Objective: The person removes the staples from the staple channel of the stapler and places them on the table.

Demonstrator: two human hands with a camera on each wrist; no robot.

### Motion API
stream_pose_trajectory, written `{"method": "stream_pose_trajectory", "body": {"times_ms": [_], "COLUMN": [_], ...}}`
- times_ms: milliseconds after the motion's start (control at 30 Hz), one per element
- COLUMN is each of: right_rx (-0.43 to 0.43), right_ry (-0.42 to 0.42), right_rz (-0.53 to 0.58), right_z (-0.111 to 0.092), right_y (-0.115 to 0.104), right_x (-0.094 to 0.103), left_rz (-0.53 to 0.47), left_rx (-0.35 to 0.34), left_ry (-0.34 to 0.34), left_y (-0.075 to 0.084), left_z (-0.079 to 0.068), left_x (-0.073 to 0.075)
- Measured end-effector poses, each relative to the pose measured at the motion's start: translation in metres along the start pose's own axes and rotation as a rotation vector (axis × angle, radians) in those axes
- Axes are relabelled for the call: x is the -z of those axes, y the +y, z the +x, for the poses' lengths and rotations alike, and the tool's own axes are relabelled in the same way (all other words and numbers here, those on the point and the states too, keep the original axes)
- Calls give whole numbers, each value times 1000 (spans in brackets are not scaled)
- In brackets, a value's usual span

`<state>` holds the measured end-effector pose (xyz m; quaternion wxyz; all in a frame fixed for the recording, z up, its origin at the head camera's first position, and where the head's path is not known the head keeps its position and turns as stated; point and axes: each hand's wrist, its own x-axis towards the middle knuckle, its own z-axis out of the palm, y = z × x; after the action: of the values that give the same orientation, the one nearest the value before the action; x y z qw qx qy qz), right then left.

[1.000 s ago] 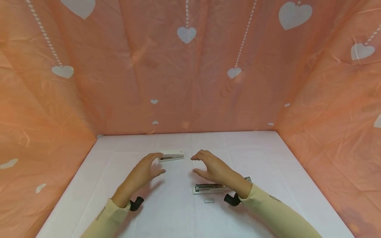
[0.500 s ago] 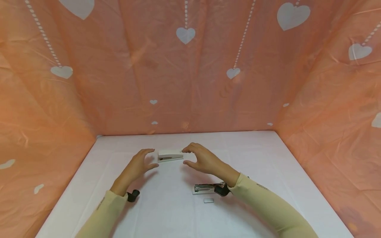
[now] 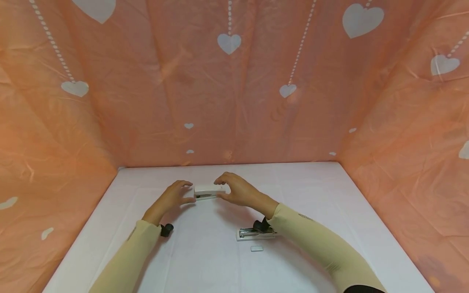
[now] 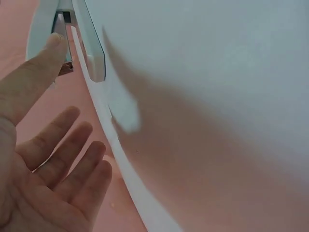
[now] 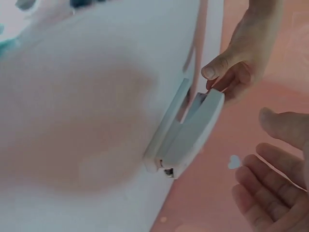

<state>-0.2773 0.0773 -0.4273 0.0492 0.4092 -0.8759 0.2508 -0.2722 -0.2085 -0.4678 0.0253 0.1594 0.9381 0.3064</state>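
Observation:
A white stapler (image 3: 208, 190) lies near the back of the white table, between my two hands. My left hand (image 3: 175, 196) is at its left end, fingers spread and thumb apart. In the left wrist view the thumb (image 4: 41, 67) overlaps the stapler's mouth, and the other fingers reach out loosely. My right hand (image 3: 239, 191) hovers at the other end, thumb and fingers forming a wide curve. The right wrist view shows the stapler (image 5: 193, 130) with my right fingers (image 5: 270, 188) apart from it.
A second stapler (image 3: 243, 233), its metal magazine exposed, lies nearer, partly hidden by the right wrist and its black camera (image 3: 261, 225). A small grey staple strip (image 3: 257, 248) sits just in front of it. Orange curtain (image 3: 234, 134) with hearts surrounds the table.
My right hand has moved left and away from me, to the white stapler's right end. My left hand has shifted slightly farther back. The staplers stay in place.

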Motion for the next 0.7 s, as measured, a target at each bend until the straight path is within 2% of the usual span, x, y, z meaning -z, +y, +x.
{"method": "stream_pose_trajectory", "body": {"times_ms": [300, 700], "right_rx": [0, -47], "right_ry": [-6, -80], "right_rz": [120, 161], "right_z": [18, 43], "right_y": [13, 14], "right_x": [-13, -29], "left_rz": [-43, 20], "left_rx": [7, 59], "left_ry": [-42, -27], "left_y": [-7, -11], "left_z": [13, 20], "left_x": [-7, -11]}}
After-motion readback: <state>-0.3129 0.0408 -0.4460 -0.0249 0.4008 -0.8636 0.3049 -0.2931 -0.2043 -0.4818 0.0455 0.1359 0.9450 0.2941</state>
